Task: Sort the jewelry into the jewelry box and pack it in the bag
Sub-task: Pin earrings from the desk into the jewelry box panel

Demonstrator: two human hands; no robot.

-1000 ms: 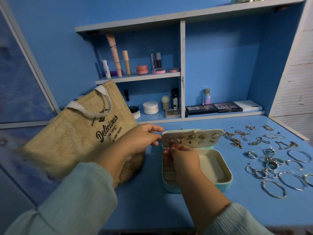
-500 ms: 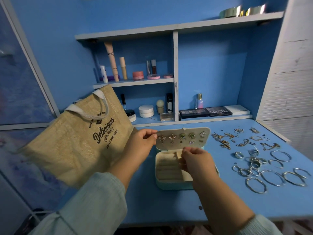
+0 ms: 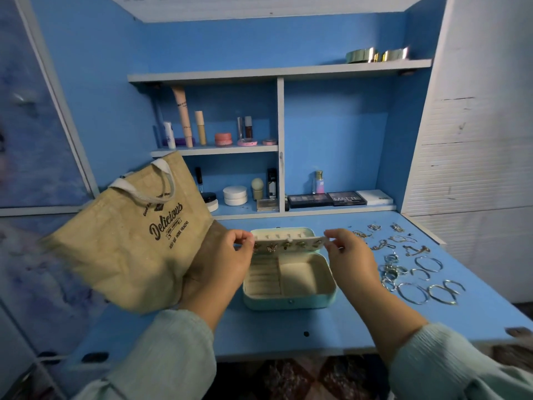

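Observation:
A mint jewelry box (image 3: 290,298) stands open on the blue desk, its cream compartments showing. A cream earring panel (image 3: 291,244) studded with several earrings is lifted level above the box, in front of the open lid (image 3: 282,232). My left hand (image 3: 227,261) pinches the panel's left end and my right hand (image 3: 347,255) pinches its right end. A tan burlap bag (image 3: 129,241) printed "Delicious" leans at the left, touching my left wrist. Loose silver hoops, rings and chains (image 3: 409,269) lie spread on the desk to the right of the box.
Shelves behind the desk (image 3: 288,333) hold cosmetics: tubes and jars (image 3: 202,134) on the upper shelf, a white jar (image 3: 235,195), a perfume bottle (image 3: 318,181) and eyeshadow palettes (image 3: 328,199) on the lower one. A white slatted wall (image 3: 476,154) bounds the right side.
My right hand has left the inside of the box and taken the panel's right end. The panel has swung from upright to nearly level. The camera has pulled back and tilted up.

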